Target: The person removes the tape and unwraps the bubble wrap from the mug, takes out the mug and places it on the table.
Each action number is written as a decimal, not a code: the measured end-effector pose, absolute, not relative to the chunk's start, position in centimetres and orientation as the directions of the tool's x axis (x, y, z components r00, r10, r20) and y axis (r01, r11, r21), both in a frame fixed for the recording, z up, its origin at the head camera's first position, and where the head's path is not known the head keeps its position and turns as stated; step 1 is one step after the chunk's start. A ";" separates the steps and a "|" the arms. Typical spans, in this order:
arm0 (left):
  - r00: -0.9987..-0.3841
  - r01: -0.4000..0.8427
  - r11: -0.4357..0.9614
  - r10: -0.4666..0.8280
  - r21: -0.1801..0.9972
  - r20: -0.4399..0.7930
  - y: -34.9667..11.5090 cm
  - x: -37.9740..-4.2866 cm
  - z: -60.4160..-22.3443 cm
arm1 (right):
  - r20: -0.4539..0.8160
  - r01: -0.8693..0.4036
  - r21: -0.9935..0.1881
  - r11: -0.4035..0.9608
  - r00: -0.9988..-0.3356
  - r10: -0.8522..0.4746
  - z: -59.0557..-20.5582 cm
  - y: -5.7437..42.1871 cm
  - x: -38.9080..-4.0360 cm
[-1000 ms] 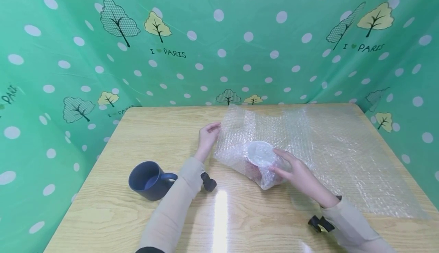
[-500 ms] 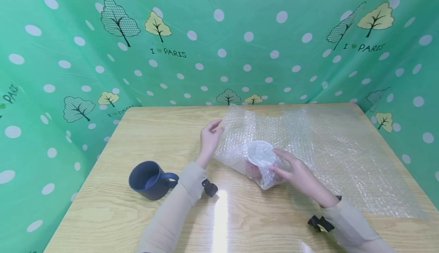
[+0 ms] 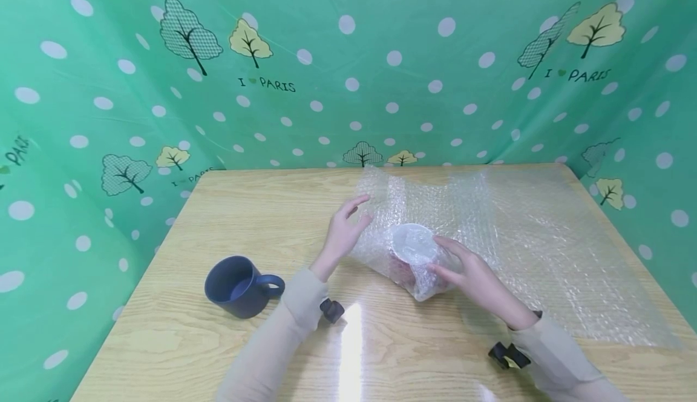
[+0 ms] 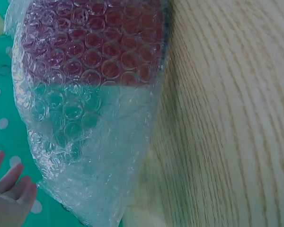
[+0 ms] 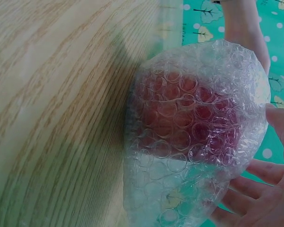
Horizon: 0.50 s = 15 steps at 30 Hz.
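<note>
A reddish cup (image 3: 403,272) with a round white top stands inside bubble wrap (image 3: 376,257), which is folded over it. My right hand (image 3: 476,275) holds this bundle at its right side, thumb at the front and fingers near the rim. In the right wrist view, the red body (image 5: 184,116) shows through the bubbles, and my fingers (image 5: 255,189) lie against the wrap. My left hand (image 3: 344,232) hovers over the wrap's left edge, its fingers spread and holding nothing. The left wrist view shows that hand (image 4: 12,198) beside the wrapped bundle.
A dark blue mug (image 3: 234,290) stands on the wooden table (image 3: 163,329) left of my left forearm. The bubble wrap sheet (image 3: 566,257) stretches to the table's right edge. A green patterned curtain (image 3: 348,87) hangs behind and at both sides.
My left hand has let go of the wrap's left edge and moved right, toward the bundle, with its fingers spreading. My right hand and the wrapped cup have stayed put.
</note>
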<state>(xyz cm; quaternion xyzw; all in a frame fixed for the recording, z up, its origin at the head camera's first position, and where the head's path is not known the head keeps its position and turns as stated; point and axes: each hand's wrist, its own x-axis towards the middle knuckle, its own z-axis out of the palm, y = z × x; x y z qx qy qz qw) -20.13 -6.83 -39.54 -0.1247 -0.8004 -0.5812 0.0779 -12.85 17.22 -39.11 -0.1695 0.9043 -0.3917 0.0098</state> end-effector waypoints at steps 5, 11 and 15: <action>-0.934 0.348 0.317 0.196 0.882 0.298 -6.7 -19.5 -39.5 | 0.116 -0.299 -0.709 0.639 -0.943 -0.312 -39.2 17.2 -12.9; -0.916 0.373 0.335 0.283 0.865 0.285 -6.6 -18.7 -39.3 | 0.123 -0.302 -0.707 0.639 -0.943 -0.310 -39.2 17.3 -13.0; -0.901 0.386 0.353 0.340 0.852 0.268 -6.5 -18.2 -39.2 | 0.124 -0.302 -0.708 0.639 -0.943 -0.309 -39.4 17.2 -13.0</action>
